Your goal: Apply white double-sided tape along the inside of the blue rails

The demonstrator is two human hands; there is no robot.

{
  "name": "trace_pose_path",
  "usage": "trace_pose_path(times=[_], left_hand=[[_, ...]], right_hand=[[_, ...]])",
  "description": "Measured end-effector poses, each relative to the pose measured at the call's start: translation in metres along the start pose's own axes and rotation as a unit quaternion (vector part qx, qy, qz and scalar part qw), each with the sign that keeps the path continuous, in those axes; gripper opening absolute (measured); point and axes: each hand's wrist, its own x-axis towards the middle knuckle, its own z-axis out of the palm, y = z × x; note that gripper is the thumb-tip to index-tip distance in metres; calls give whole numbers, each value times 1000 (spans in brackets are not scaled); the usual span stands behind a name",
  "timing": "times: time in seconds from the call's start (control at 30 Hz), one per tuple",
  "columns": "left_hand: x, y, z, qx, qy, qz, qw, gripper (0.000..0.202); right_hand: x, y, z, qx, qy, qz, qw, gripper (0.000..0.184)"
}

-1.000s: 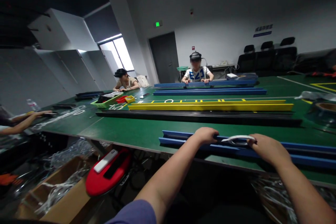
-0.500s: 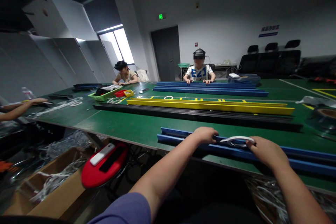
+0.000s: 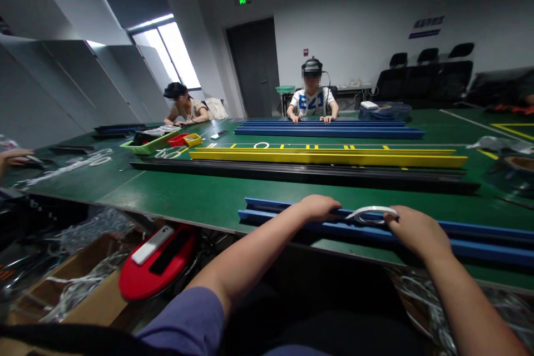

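A long blue channel lies along the near edge of the green table. My left hand rests on it with fingers curled over its top edge. My right hand is closed on one end of a flat white looped strip that lies on the channel between both hands. The other end of the strip reaches my left fingertips; whether they pinch it is hidden.
Black, yellow and blue channels lie further back. Two people sit at the far side, and a hand shows at left. A green tray sits left. A red case and cardboard box are below the table edge.
Only the camera has shifted, tilting and turning slightly. Both hands stay on the blue channel with the white strip between them.
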Motion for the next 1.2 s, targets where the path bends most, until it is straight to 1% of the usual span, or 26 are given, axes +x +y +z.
trace_pose_path(times=[0.1, 0.2, 0.27, 0.3, 0.37, 0.43, 0.47, 0.53, 0.57, 0.6, 0.67, 0.7, 0.77, 0.83, 0.87, 0.97, 1.07, 1.13, 1.2], left_hand=[[-24, -15, 0, 2, 6, -3, 1000, 31], [-57, -36, -1, -1, 15, -16, 1000, 28], [-81, -52, -3, -4, 16, -33, 999, 26], [-93, -60, -3, -5, 14, -43, 999, 26], [-118, -78, -5, -8, 11, -67, 998, 26], [-142, -95, -7, -10, 9, -95, 995, 26], [-154, -103, -8, -12, 8, -108, 994, 26], [-173, -116, -9, -18, 10, -134, 991, 28], [-181, -121, -8, -23, 13, -145, 989, 28], [-187, -125, -8, -28, 17, -156, 987, 28], [-194, -130, -6, -43, 28, -171, 984, 29], [-196, -131, -5, -52, 35, -175, 983, 30], [-197, -132, -4, -70, 45, -182, 980, 31], [-196, -132, -4, -84, 48, -195, 976, 31], [-196, -132, -4, -90, 48, -199, 975, 31], [-196, -132, -5, -104, 41, -208, 972, 32], [-198, -133, -7, -114, 25, -215, 970, 34], [-198, -132, -9, -115, 14, -223, 968, 36], [-198, -131, -11, -116, -2, -234, 965, 38]], right_hand=[[-5, -29, -4, -6, 2, -24, 1000, 49], [-6, -65, -2, 1, 1, -51, 999, 45], [-5, -90, 2, 35, 23, -86, 995, 41], [-4, -103, 5, 64, 44, -118, 990, 39], [-2, -128, 10, 138, 89, -205, 965, 36], [2, -150, 13, 220, 111, -303, 920, 35], [4, -159, 13, 260, 105, -347, 895, 36], [9, -173, 11, 323, 67, -414, 848, 36], [11, -177, 9, 341, 37, -435, 833, 35], [13, -178, 6, 349, 3, -444, 825, 31], [16, -176, -3, 347, -66, -433, 830, 24], [17, -172, -8, 345, -95, -416, 836, 21], [18, -160, -19, 344, -126, -371, 853, 17], [18, -145, -31, 328, -120, -335, 875, 25], [17, -136, -37, 313, -111, -329, 884, 28], [12, -107, -51, 264, -75, -335, 901, 30], [2, -74, -60, 226, -53, -321, 918, 45], [-8, -50, -64, 198, -52, -288, 935, 58], [-20, -27, -69, 153, -51, -238, 958, 67]])
